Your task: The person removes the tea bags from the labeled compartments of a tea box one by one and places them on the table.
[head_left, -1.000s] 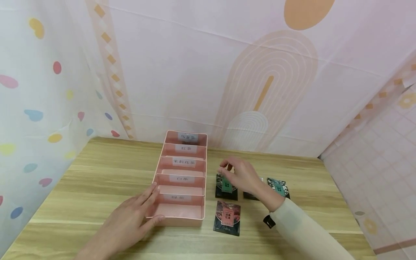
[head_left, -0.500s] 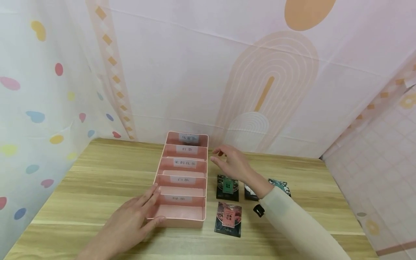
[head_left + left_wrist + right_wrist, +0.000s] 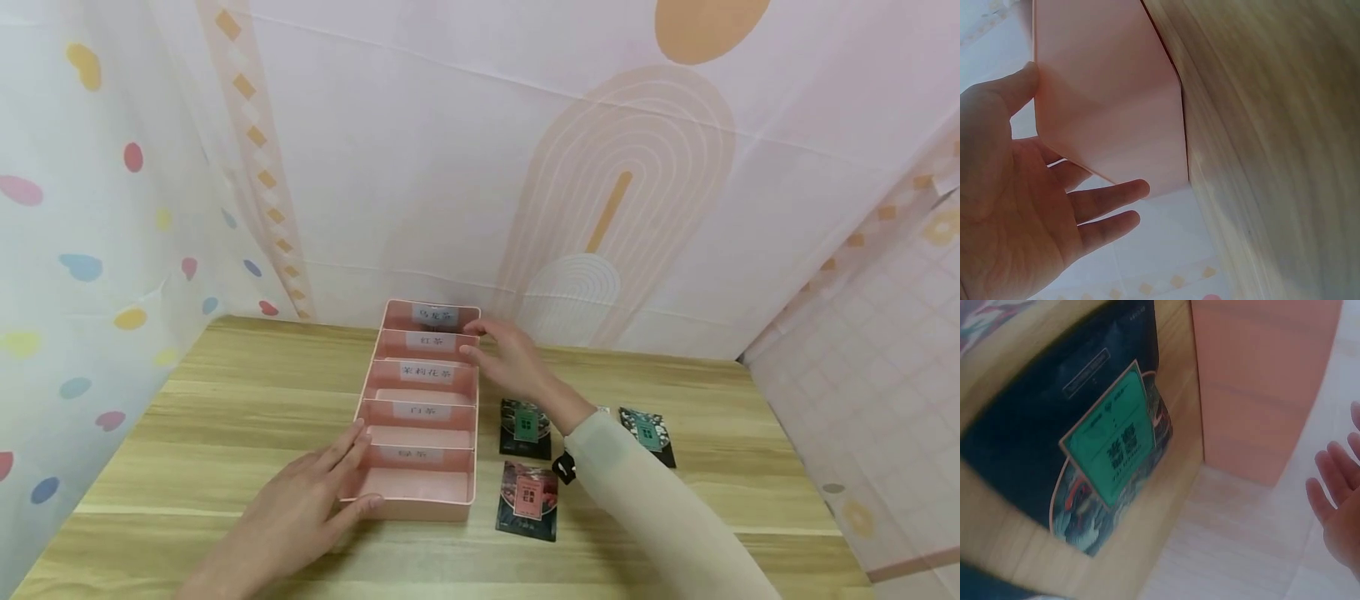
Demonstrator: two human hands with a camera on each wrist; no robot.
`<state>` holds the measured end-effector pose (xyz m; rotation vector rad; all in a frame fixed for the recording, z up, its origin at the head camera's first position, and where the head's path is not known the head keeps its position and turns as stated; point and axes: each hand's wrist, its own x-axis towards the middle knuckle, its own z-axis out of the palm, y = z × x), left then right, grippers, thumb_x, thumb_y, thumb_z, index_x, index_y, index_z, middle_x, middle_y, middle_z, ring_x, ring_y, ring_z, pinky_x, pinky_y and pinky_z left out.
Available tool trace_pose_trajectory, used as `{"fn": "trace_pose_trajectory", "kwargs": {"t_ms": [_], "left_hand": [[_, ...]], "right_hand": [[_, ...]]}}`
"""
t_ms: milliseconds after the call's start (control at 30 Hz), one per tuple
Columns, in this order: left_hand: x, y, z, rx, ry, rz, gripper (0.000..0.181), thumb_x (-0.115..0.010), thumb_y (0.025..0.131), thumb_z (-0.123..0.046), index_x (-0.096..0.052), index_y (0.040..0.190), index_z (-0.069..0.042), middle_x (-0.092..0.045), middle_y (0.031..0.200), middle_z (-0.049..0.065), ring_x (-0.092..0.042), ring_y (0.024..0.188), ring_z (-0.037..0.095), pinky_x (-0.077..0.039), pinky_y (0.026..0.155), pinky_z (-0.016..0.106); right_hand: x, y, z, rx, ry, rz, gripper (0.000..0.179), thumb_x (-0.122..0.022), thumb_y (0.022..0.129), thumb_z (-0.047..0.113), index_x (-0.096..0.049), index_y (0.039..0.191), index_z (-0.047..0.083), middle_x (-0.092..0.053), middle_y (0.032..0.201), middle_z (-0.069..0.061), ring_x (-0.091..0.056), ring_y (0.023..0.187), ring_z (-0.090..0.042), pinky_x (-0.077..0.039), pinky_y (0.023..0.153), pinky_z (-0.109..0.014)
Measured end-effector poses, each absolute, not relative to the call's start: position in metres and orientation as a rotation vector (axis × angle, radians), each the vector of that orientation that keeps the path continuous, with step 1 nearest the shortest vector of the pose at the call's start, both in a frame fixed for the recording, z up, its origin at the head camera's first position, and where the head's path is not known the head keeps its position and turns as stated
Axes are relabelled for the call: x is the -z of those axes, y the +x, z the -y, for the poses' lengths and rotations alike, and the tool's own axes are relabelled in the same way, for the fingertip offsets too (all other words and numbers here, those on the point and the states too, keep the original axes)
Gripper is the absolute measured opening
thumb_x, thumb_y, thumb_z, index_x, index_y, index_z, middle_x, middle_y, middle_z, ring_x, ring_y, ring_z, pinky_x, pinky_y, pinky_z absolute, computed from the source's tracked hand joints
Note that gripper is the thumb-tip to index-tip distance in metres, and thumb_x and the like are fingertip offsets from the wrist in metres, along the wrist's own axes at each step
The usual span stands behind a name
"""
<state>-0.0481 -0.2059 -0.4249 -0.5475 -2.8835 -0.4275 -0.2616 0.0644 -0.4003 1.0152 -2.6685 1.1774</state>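
Note:
A pink divided box (image 3: 423, 510) stands on the table, its several compartments labelled with Chinese characters. My left hand (image 3: 303, 500) rests on its near left corner, thumb on the front rim and fingers along the left side; the left wrist view shows these fingers (image 3: 1110, 199) mostly straight. My right hand (image 3: 517, 358) is at the box's far right edge, index finger and thumb over the rim, nothing visible between them. To the right of the box lie a green-labelled tea packet (image 3: 525, 429), a red-labelled tea packet (image 3: 527, 500) and a teal-labelled tea packet (image 3: 649, 435).
Another packet is mostly hidden under my right sleeve (image 3: 637, 483). The wooden table (image 3: 247, 383) meets a patterned cloth backdrop (image 3: 420, 167) just behind the box. Cloth also hangs at the left and right sides.
My right hand has moved left and away from me, from above the green-labelled packet to the box's far right rim. The left hand has stayed on the box corner.

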Motion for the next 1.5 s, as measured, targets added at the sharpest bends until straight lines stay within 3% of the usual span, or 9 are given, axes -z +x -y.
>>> {"fn": "trace_pose_trajectory", "kwargs": {"t_ms": [300, 467, 633, 967, 1200, 1500], "left_hand": [[0.426, -0.048, 0.206, 0.425, -0.556, 2.872, 0.075, -0.072, 0.098, -0.047, -0.051, 0.152, 0.001, -0.047, 0.160, 0.018, -0.061, 0.130, 0.037, -0.051, 0.105, 0.056], [0.426, -0.047, 0.208, 0.421, -0.554, 2.876, 0.075, -0.072, 0.098, -0.046, -0.051, 0.152, 0.002, -0.047, 0.159, 0.019, -0.061, 0.130, 0.037, -0.052, 0.105, 0.056], [0.427, -0.046, 0.210, 0.421, -0.555, 2.883, 0.076, -0.070, 0.099, -0.049, -0.051, 0.153, 0.001, -0.046, 0.160, 0.018, -0.060, 0.131, 0.037, -0.052, 0.104, 0.056], [0.427, -0.045, 0.212, 0.419, -0.550, 2.880, 0.077, -0.069, 0.099, -0.050, -0.050, 0.153, 0.000, -0.046, 0.160, 0.018, -0.060, 0.132, 0.036, -0.051, 0.105, 0.056], [0.428, -0.044, 0.212, 0.416, -0.557, 2.870, 0.076, -0.070, 0.098, -0.050, -0.051, 0.153, 0.000, -0.047, 0.159, 0.018, -0.060, 0.132, 0.036, -0.051, 0.105, 0.056], [0.426, -0.045, 0.212, 0.415, -0.554, 2.861, 0.075, -0.072, 0.098, -0.049, -0.053, 0.151, 0.001, -0.049, 0.158, 0.018, -0.061, 0.131, 0.036, -0.052, 0.104, 0.056]], "right_hand": [[0.405, -0.272, -0.048, -1.188, 1.030, 2.703, 0.047, -0.071, 0.102, 0.015, -0.059, 0.143, -0.002, -0.062, 0.143, -0.017, -0.061, 0.127, -0.034, -0.051, 0.107, -0.049], [0.407, -0.277, -0.033, -1.127, 1.055, 2.787, 0.051, -0.069, 0.103, 0.018, -0.054, 0.149, -0.001, -0.056, 0.151, -0.017, -0.051, 0.141, -0.032, -0.043, 0.117, -0.045], [0.408, -0.279, -0.019, -1.043, 1.072, 2.839, 0.052, -0.067, 0.104, 0.020, -0.054, 0.149, -0.002, -0.053, 0.154, -0.018, -0.047, 0.145, -0.032, -0.038, 0.121, -0.042], [0.413, -0.284, -0.005, -0.852, 1.052, 2.885, 0.040, -0.065, 0.105, 0.016, -0.062, 0.141, -0.002, -0.062, 0.145, -0.016, -0.053, 0.140, -0.029, -0.041, 0.119, -0.039], [0.414, -0.286, 0.003, -0.754, 1.064, 2.858, 0.028, -0.059, 0.106, 0.006, -0.068, 0.131, -0.005, -0.071, 0.129, -0.017, -0.065, 0.124, -0.028, -0.049, 0.110, -0.036], [0.413, -0.289, 0.006, -0.750, 0.986, 2.888, 0.026, -0.054, 0.106, 0.000, -0.072, 0.125, -0.005, -0.073, 0.124, -0.017, -0.068, 0.118, -0.026, -0.054, 0.105, -0.035]]}}
